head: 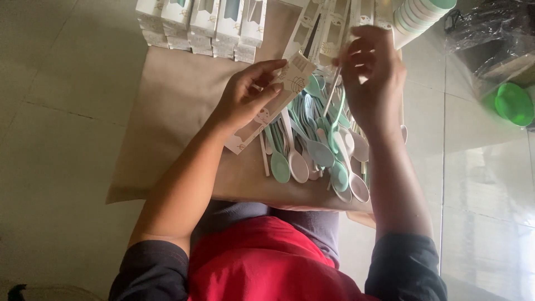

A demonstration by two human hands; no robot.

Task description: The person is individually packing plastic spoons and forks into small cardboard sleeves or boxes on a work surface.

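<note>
While the person sat at a brown paper sheet [173, 106] spread over pale floor tiles [56, 83], a heap of green, pink and white plastic spoons [312, 150], too tangled to count, lay nearest. The left hand [245, 95] gripped a slim white carton [273, 100] above it; the right hand [370, 72] pinched a thin stick [332, 92]. Beyond stood five boxed sets [203, 25] and stacked bowls [418, 14].

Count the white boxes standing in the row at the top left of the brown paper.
5, side by side along the paper's far edge: box one, two, three, four, five. The frame cuts off their tops, and more may lie beyond it.
</note>
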